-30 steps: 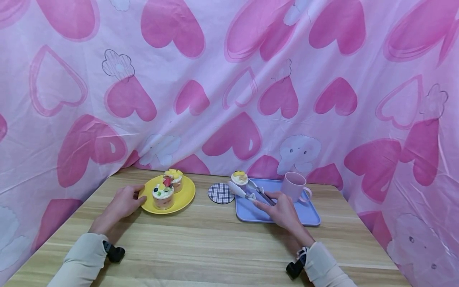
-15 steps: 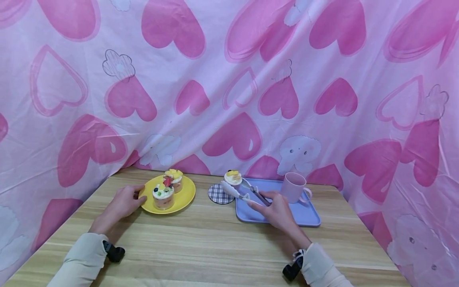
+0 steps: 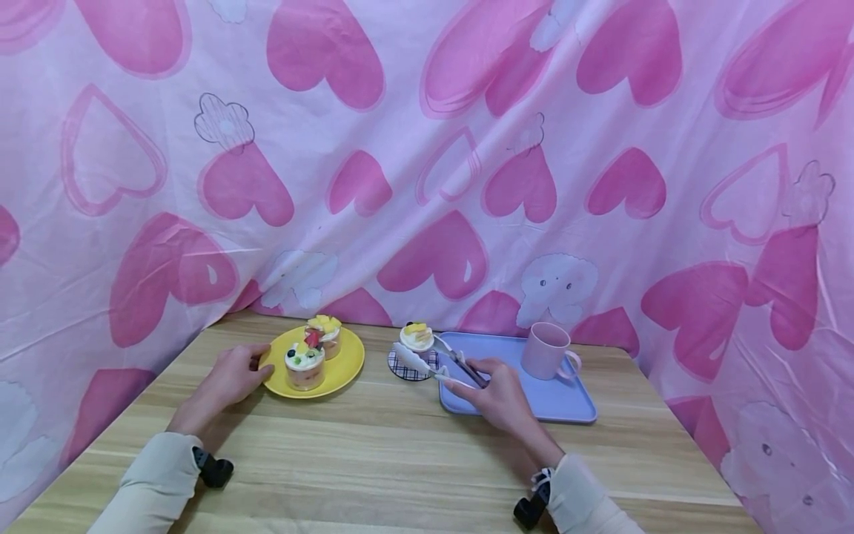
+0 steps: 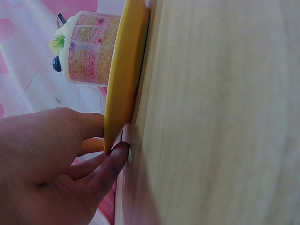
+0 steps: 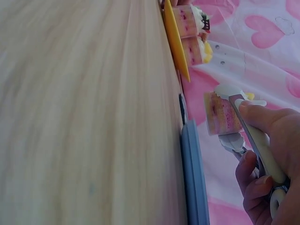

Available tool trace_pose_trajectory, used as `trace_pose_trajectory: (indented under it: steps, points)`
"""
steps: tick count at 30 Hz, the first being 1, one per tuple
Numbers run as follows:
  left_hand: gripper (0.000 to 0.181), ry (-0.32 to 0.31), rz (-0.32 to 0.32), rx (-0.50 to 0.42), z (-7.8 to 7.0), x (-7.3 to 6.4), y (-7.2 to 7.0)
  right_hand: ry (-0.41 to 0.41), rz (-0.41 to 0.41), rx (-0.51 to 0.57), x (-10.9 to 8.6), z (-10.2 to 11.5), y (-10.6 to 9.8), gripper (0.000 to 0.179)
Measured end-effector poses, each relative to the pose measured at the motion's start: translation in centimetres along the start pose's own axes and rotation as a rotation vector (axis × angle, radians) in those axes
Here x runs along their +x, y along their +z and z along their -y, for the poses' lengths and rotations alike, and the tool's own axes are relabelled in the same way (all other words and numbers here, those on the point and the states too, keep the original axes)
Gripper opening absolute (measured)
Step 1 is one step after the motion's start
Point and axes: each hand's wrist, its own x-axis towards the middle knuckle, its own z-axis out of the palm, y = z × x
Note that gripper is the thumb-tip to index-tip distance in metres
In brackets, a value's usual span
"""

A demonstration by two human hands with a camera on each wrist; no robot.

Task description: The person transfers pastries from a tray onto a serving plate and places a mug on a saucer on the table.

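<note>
The left hand [image 3: 233,378] pinches the yellow plate [image 3: 348,367] above and below its edge, as only the left wrist view shows. The right hand [image 3: 500,394] grips tongs [image 3: 413,360] clamped on a dessert cup [image 3: 417,338], seemingly over the checked coaster [image 3: 400,369]; the right wrist view shows it raised. Wide wooden surface [image 3: 380,452] runs before plate and blue tray [image 3: 567,400].

1. a loose, pale cream fabric sleeve [image 3: 143,478] covers the left forearm, its cuff softly creased above the wrist.
2. a small black camera unit [image 3: 216,472] with rounded edges is worn on that wrist's right side.
3. a matching pale cream fabric sleeve [image 3: 586,489] covers the right forearm.
4. a second small black camera unit [image 3: 529,512] is worn on the right wrist's left side, below a whitish strip [image 3: 542,475].
</note>
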Motion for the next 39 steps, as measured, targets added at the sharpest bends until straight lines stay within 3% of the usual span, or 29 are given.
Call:
trace_pose_trajectory:
  steps: [39]
  points:
    - [0.061, -0.017, 0.017, -0.004, -0.2, 0.0, -0.2, -0.056, 0.052, 0.025, 0.5, 4.1, 4.1, 0.079]
